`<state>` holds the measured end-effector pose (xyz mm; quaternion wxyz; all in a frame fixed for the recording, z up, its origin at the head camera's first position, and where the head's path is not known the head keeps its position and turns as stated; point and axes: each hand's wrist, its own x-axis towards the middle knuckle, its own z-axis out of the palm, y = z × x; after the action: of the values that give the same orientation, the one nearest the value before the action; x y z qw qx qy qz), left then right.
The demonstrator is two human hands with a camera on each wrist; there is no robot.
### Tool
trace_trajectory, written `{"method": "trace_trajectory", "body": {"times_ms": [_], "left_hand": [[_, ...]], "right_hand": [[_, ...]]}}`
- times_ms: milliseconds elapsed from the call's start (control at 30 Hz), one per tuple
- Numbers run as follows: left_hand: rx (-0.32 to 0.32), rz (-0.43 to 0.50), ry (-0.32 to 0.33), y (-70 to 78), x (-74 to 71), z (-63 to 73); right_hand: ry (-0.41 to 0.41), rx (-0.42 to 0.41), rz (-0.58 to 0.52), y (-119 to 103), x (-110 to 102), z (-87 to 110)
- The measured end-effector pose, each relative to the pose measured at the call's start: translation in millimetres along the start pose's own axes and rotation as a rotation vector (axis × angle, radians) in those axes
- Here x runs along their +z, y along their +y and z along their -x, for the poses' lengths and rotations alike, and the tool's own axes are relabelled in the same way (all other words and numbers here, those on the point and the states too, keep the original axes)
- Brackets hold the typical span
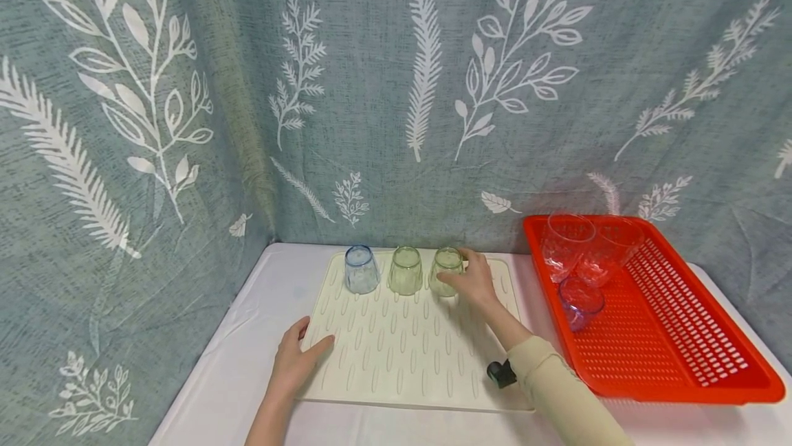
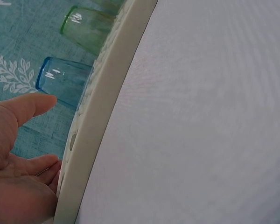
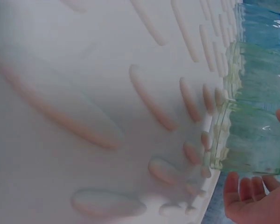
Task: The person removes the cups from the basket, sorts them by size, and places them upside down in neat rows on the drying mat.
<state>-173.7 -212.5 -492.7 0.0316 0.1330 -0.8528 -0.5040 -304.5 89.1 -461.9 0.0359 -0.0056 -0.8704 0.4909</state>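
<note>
My right hand [image 1: 473,281] is around a green glass [image 1: 447,274] at the back right of a cream ridged drying mat [image 1: 396,357]. Its thumb lies on the near left of the glass, the fingers on the far right. A second green glass [image 1: 405,271] and a blue glass [image 1: 361,270] stand to the left in the same row, wider ends down. Beside the mat's left edge is my left hand [image 1: 295,360], thumb and fingers spread apart, holding nothing. In the left wrist view, that hand [image 2: 14,154] is close to the mat's rim [image 2: 95,126].
At the right stands a red slotted plastic basket [image 1: 625,370]. It holds a clear tall glass [image 1: 563,247], another clear glass [image 1: 609,253] and a small blue-purple glass [image 1: 580,305]. A patterned teal curtain [image 1: 371,88] hangs behind and left of the white-covered table [image 1: 247,322].
</note>
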Motion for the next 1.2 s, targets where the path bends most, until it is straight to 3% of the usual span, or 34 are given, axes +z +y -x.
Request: {"method": "trace_trajectory", "body": {"times_ms": [333,667,1067,1200], "left_hand": [[-0.005,-0.003,-0.005,-0.8,-0.4,-1.1],[-0.017,-0.008,-0.011,1.2,0.1,-0.5],[-0.031,-0.013,-0.003,-0.5,2.1,-2.5],[-0.021,-0.006,-0.012,-0.2,1.8,-2.1]], "right_hand": [[0.031,-0.002,-0.084,3.8,-9.7,11.8],[0.056,0.020,-0.214,-7.9,-27.3,42.6],[0.061,-0.075,-0.322,-27.0,-66.7,77.5],[0.087,-0.069,-0.339,-25.5,-86.2,84.2]]}}
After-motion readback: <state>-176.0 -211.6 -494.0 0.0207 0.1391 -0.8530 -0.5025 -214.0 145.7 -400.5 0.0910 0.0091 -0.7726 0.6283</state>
